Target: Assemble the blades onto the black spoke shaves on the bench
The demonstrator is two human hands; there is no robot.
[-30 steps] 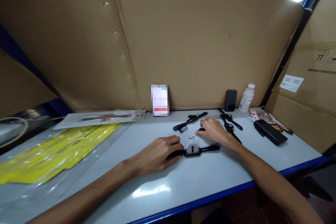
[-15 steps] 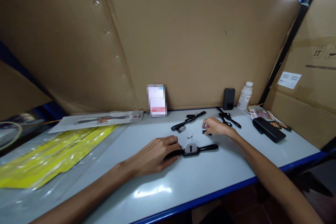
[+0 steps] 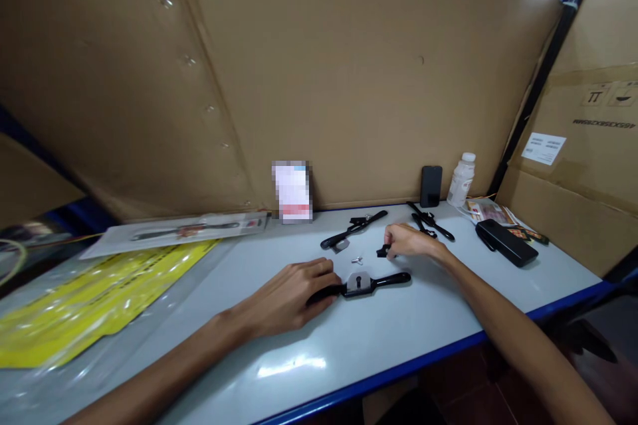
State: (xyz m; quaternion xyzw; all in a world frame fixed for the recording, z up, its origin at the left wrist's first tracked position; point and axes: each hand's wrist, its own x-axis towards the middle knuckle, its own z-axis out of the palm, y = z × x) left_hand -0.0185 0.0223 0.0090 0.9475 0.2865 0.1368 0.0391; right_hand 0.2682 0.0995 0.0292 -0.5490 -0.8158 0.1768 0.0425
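Observation:
A black spokeshave (image 3: 371, 283) with a grey middle plate lies across the table (image 3: 359, 339) in front of me. My left hand (image 3: 294, 292) rests on its left handle, fingers closed round it. My right hand (image 3: 407, 242) sits just behind the tool, its fingers pinched on a small black part (image 3: 383, 252). A tiny metal wing screw (image 3: 357, 259) lies between the hands. A second spokeshave (image 3: 351, 231), partly taken apart, lies farther back, with a third black one (image 3: 429, 222) to its right.
Yellow cards in clear bags (image 3: 94, 292) and a packaged tool (image 3: 179, 228) cover the left side. At the back stand a label card (image 3: 293, 191), a phone (image 3: 430, 186) and a white bottle (image 3: 460, 179). A black case (image 3: 506, 242) lies right. Cardboard walls (image 3: 349, 80) close in behind.
My right hand has lifted off the table near the near spokeshave, closed its fingers on the small black part and drawn slightly back. My left hand has stayed on the handle.

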